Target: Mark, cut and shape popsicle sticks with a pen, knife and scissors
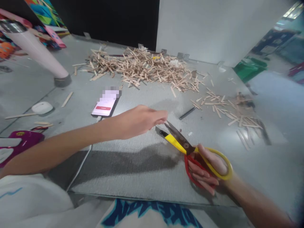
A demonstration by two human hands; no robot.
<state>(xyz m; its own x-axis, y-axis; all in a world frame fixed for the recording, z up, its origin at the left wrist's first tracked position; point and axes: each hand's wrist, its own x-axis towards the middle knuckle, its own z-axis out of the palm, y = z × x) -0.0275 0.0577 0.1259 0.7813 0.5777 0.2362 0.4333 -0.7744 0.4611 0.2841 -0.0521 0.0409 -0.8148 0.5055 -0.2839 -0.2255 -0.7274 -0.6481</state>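
My right hand [204, 169] is in the red and yellow handles of a pair of scissors [180, 135], thumb in the yellow loop and fingers in the red one. The dark blades point up and left. Close to their tips, my left hand [142, 122] is closed in a pinch; whatever lies between its fingers is hidden. A yellow box cutter [175, 143] lies on the table just under the scissors. Beyond them rests a thin dark grey stick-like thing [187, 113].
Behind is a heap of short wooden sticks [142, 68], with more scattered sticks [220, 106] at right. A phone [106, 103] on a white cable [82, 164], a white earbud case [42, 108], a pink tumbler [38, 52] and a purple item [26, 142] are at left.
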